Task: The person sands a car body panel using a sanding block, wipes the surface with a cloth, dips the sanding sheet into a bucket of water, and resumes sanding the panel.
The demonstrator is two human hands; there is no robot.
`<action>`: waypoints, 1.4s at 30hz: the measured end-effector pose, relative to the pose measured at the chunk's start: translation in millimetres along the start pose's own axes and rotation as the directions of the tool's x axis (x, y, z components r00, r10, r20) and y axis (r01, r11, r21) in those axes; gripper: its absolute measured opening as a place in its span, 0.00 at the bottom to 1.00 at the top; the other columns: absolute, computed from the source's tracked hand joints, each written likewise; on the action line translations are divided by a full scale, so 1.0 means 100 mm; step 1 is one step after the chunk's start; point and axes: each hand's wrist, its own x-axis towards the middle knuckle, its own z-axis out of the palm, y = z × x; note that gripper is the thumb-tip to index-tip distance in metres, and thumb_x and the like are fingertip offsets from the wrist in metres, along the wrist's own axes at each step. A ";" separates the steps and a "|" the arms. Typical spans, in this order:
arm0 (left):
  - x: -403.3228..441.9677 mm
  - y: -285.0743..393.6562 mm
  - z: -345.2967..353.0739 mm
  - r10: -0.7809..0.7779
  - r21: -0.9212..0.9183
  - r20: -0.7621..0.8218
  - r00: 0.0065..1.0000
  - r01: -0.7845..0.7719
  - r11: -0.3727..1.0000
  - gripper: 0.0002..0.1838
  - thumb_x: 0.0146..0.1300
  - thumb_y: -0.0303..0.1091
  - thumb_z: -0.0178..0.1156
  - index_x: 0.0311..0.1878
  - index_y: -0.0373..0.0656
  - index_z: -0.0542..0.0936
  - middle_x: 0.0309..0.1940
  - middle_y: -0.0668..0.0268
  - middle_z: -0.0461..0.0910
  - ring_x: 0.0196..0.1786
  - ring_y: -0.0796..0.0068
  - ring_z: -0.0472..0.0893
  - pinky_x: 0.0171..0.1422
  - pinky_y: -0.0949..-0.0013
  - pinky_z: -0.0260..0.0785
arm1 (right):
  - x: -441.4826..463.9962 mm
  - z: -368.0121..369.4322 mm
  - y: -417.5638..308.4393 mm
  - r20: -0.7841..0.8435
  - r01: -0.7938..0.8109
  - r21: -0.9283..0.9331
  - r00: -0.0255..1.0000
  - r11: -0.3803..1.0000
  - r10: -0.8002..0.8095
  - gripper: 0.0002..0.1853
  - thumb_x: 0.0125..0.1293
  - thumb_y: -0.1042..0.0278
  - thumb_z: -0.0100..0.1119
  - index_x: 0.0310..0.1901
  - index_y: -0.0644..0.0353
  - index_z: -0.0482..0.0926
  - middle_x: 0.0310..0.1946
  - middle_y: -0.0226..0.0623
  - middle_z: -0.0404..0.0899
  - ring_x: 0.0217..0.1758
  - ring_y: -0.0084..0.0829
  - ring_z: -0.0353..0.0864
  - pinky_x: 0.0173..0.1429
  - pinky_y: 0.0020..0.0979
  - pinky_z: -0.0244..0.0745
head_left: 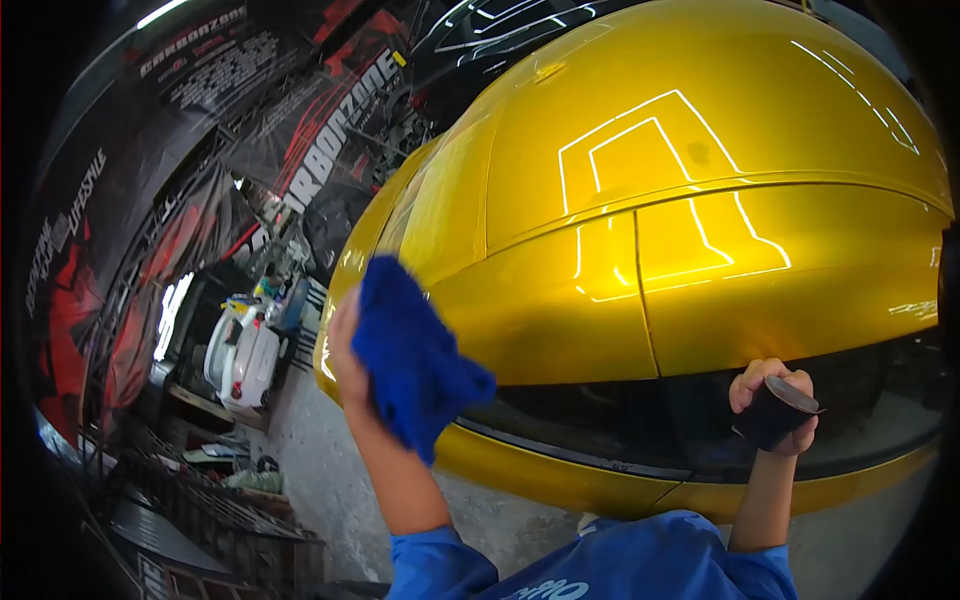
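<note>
My left hand (345, 350) is closed on a bunched blue cloth (412, 355), whose folds hang down toward my forearm. It is raised at the left, in front of the glossy yellow car (560, 330). My right hand (797, 440) grips a dark, short object with a round grey end (770, 425); its exact kind is not clear. That hand is over the car's dark side window (640, 420), just below the roof edge. Whether the object touches the glass I cannot tell. Light strips reflect on the yellow roof.
Printed black and red banners (345, 120) hang on the left. A white car-shaped item (245, 355) stands below them, near a dark metal rack (180, 520). Grey floor (320, 450) runs along the car. Another dark car (490, 30) is behind.
</note>
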 end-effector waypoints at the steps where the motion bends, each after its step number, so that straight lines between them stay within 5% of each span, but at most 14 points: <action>1: 0.11 -0.06 0.18 -0.018 0.297 -0.126 0.992 0.055 0.953 0.17 0.74 0.40 0.64 0.54 0.35 0.84 0.47 0.63 0.85 0.52 0.72 0.83 0.57 0.67 0.75 | 0.00 0.00 0.00 -0.001 -0.004 0.002 1.000 1.000 0.004 0.32 0.74 0.35 0.59 0.65 0.55 0.78 0.51 0.57 0.80 0.42 0.42 0.79 0.39 0.39 0.77; 3: 0.19 -0.43 0.44 0.293 0.827 -0.132 0.947 -0.058 0.559 0.18 0.74 0.40 0.65 0.56 0.33 0.82 0.52 0.51 0.85 0.57 0.57 0.83 0.65 0.61 0.73 | -0.03 -0.01 -0.01 0.005 -0.024 0.016 1.000 1.000 0.024 0.32 0.74 0.35 0.59 0.66 0.54 0.77 0.52 0.55 0.79 0.43 0.40 0.79 0.40 0.39 0.76; 5: 0.00 -0.76 0.76 0.188 0.668 0.050 0.981 -0.173 0.724 0.22 0.72 0.40 0.67 0.61 0.34 0.81 0.59 0.47 0.81 0.64 0.48 0.80 0.71 0.56 0.70 | 0.02 0.00 -0.03 0.011 -0.056 0.021 0.998 0.998 0.055 0.31 0.73 0.36 0.61 0.65 0.52 0.78 0.51 0.53 0.79 0.44 0.37 0.77 0.41 0.37 0.76; 8: -0.17 -1.01 1.00 0.327 0.919 0.183 0.927 -0.279 0.277 0.25 0.72 0.46 0.64 0.65 0.41 0.81 0.68 0.46 0.75 0.71 0.41 0.73 0.77 0.48 0.61 | 0.03 -0.03 -0.03 0.035 -0.057 0.029 0.998 0.998 0.056 0.31 0.72 0.36 0.64 0.65 0.51 0.77 0.51 0.52 0.79 0.43 0.37 0.77 0.41 0.37 0.76; 14: -0.16 -1.08 0.99 0.382 0.807 0.044 0.923 -0.258 0.531 0.29 0.73 0.45 0.61 0.71 0.38 0.75 0.71 0.41 0.70 0.73 0.38 0.69 0.78 0.43 0.56 | 0.09 0.06 -0.06 -0.042 -0.054 0.105 0.997 0.993 0.059 0.28 0.65 0.40 0.73 0.57 0.51 0.83 0.46 0.49 0.82 0.41 0.37 0.79 0.39 0.37 0.77; 16: -0.19 -1.11 1.01 0.479 0.933 -0.045 0.877 -0.134 0.333 0.33 0.74 0.43 0.59 0.74 0.31 0.67 0.69 0.37 0.70 0.71 0.35 0.70 0.78 0.45 0.57 | 0.12 0.08 -0.07 -0.048 -0.060 0.161 0.996 0.985 0.069 0.26 0.63 0.43 0.76 0.54 0.52 0.85 0.46 0.51 0.84 0.41 0.39 0.80 0.39 0.38 0.79; 18: -0.23 -1.21 0.96 0.335 0.862 -0.228 0.914 0.029 0.507 0.32 0.75 0.43 0.58 0.72 0.28 0.69 0.70 0.36 0.70 0.71 0.35 0.70 0.78 0.45 0.57 | 0.12 0.05 -0.06 -0.023 -0.058 0.191 0.998 0.980 0.063 0.25 0.64 0.44 0.76 0.55 0.52 0.85 0.47 0.53 0.84 0.42 0.41 0.81 0.39 0.39 0.80; 30: -0.18 -1.12 1.00 0.246 0.844 -0.209 0.946 0.048 0.534 0.25 0.77 0.36 0.53 0.70 0.28 0.73 0.73 0.42 0.70 0.75 0.42 0.69 0.80 0.50 0.57 | 0.19 -0.11 -0.01 0.189 -0.112 0.325 0.981 0.939 0.051 0.20 0.72 0.57 0.70 0.57 0.61 0.83 0.52 0.65 0.82 0.55 0.51 0.82 0.51 0.46 0.83; 34: -0.16 -1.12 1.01 0.231 0.839 -0.200 0.952 0.045 0.543 0.26 0.76 0.36 0.54 0.71 0.29 0.72 0.73 0.38 0.68 0.74 0.37 0.69 0.79 0.47 0.58 | 0.26 0.01 -0.03 0.108 -0.098 0.277 0.992 0.956 0.070 0.17 0.74 0.55 0.69 0.55 0.58 0.85 0.47 0.56 0.86 0.49 0.48 0.84 0.48 0.44 0.84; 39: -0.16 -1.12 1.03 0.229 0.824 -0.215 0.950 0.050 0.565 0.26 0.75 0.35 0.54 0.71 0.30 0.72 0.74 0.39 0.68 0.74 0.38 0.68 0.79 0.47 0.57 | 0.29 -0.26 0.02 0.373 -0.094 0.283 0.928 0.955 -0.019 0.17 0.77 0.57 0.64 0.57 0.61 0.81 0.51 0.62 0.82 0.51 0.53 0.83 0.51 0.49 0.82; 42: -0.14 -1.11 1.07 0.215 0.827 -0.232 0.949 0.077 0.556 0.27 0.75 0.36 0.53 0.71 0.29 0.72 0.73 0.39 0.68 0.74 0.38 0.69 0.79 0.46 0.58 | 0.45 0.11 -0.03 0.077 -0.134 0.286 0.990 0.949 0.117 0.17 0.64 0.56 0.77 0.49 0.57 0.89 0.44 0.46 0.87 0.43 0.37 0.84 0.45 0.36 0.77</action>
